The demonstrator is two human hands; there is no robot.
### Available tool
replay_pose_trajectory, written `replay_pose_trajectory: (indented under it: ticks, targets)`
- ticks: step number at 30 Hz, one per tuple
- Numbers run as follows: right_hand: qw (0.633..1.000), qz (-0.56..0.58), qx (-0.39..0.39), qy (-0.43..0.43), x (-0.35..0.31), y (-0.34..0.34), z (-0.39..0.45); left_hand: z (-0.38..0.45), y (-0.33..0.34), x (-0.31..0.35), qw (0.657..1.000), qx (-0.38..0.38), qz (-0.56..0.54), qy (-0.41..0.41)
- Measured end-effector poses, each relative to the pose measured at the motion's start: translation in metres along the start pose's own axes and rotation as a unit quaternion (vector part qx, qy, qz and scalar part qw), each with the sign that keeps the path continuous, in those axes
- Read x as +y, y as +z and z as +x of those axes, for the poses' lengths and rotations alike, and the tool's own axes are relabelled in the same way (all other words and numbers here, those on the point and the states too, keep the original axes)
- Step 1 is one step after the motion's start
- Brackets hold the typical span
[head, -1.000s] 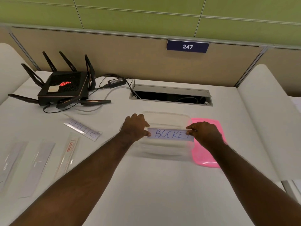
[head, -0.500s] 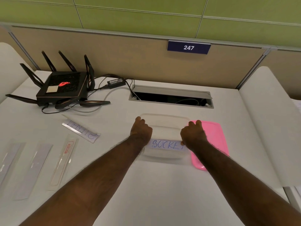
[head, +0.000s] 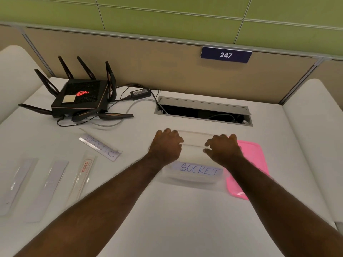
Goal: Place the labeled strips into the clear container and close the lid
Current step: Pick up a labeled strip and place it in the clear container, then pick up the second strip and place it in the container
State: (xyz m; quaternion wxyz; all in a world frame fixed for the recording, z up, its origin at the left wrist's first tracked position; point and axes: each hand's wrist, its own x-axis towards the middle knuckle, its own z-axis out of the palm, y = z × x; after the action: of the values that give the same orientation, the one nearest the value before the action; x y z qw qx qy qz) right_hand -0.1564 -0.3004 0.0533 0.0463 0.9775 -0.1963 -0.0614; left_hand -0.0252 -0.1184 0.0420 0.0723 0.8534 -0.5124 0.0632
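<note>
At tabletop center, SOCKET strip lies in clear container, long axis 9–3 o'clock. Both hands, left & right, hover over it, released, empty. Remaining strips at 9 o'clock, nearer left hand; pink lid at 3.

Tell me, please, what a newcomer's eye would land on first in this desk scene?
Probably the two bare hands, left hand and right hand, hovering over a clear container mid-desk, where a strip reading SOCKET lies. Next, the pink lid just right of it, and the black router with a glowing red logo at far left.
</note>
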Motion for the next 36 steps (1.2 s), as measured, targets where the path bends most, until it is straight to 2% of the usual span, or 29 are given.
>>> replay_pose_trajectory:
  ticks: [2,4,10,14,16,18,21,25,32,36]
  targets:
    - [0.999,0.029,0.041,0.002,-0.009,-0.009,0.008,-0.008,-0.008,-0.016,0.996,0.068,-0.024,-0.049]
    - [0.996,0.06,0.072,-0.004,-0.025,-0.017,0.017,-0.016,-0.013,-0.036,0.988,0.096,-0.034,-0.114]
    - [0.977,0.171,0.1,-0.08,-0.11,-0.032,0.043,-0.05,-0.014,-0.107,0.94,0.055,-0.027,-0.336]
    - [0.96,0.224,0.067,-0.156,-0.179,-0.025,0.057,-0.078,-0.01,-0.147,0.866,0.073,-0.08,-0.488]
    - [0.957,0.228,0.016,-0.181,-0.213,-0.015,0.061,-0.09,-0.006,-0.162,0.813,0.094,-0.157,-0.553]
    - [0.95,0.241,-0.054,-0.193,-0.241,-0.003,0.063,-0.099,0.003,-0.175,0.761,0.079,-0.241,-0.596]
    - [0.936,0.256,-0.153,-0.187,-0.269,0.01,0.068,-0.106,0.016,-0.185,0.704,0.013,-0.363,-0.611]
    - [0.923,0.285,-0.214,-0.147,-0.289,0.018,0.072,-0.11,0.026,-0.185,0.62,0.037,-0.505,-0.599]
    - [0.915,0.28,-0.242,-0.16,-0.293,0.012,0.068,-0.109,0.032,-0.186,0.534,0.063,-0.57,-0.621]
    - [0.914,0.272,-0.243,-0.179,-0.293,0.007,0.062,-0.113,0.037,-0.183,0.512,0.094,-0.587,-0.62]
